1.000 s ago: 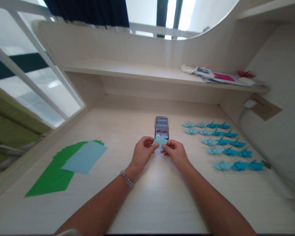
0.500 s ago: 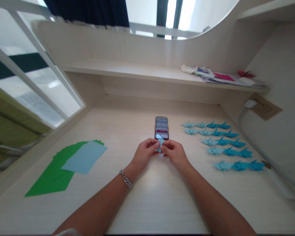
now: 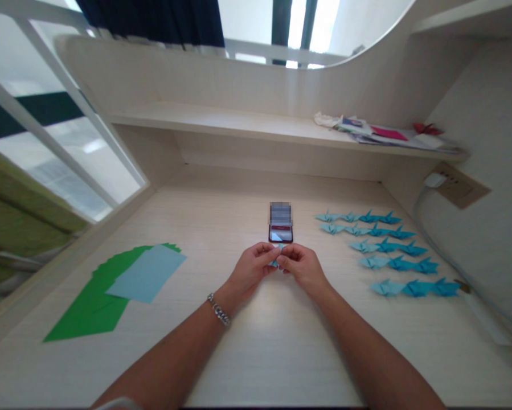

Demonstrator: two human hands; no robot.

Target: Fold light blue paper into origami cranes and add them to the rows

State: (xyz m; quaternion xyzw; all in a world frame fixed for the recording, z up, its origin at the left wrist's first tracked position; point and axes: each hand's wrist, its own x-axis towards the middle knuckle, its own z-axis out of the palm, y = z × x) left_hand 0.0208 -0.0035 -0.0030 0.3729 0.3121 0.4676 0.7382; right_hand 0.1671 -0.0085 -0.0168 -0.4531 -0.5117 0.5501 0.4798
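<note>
Between my two hands is a small folded piece of light blue paper point(image 3: 281, 246), mostly covered by the fingers. My left hand point(image 3: 254, 265) pinches its left side with thumb and fingers. On the other side my right hand point(image 3: 302, 263) grips it the same way, and the fingertips of both hands nearly meet. Just beyond the hands stands a folding phone point(image 3: 281, 232), half open, its upper screen blurred out. To the right, folded paper cranes point(image 3: 417, 287) in pale and deeper blue lie in several rows.
Green paper sheets point(image 3: 89, 304) lie fanned on the left, with a light blue sheet point(image 3: 151, 274) on top. A white cable point(image 3: 435, 245) runs from a wall socket point(image 3: 463, 185) down the right side. Papers point(image 3: 388, 134) rest on the shelf point(image 3: 221, 122) above the desk.
The folded paper has turned or sunk between the fingers, so less of it shows. My right fingertips have shifted slightly left; everything else is unmoved.
</note>
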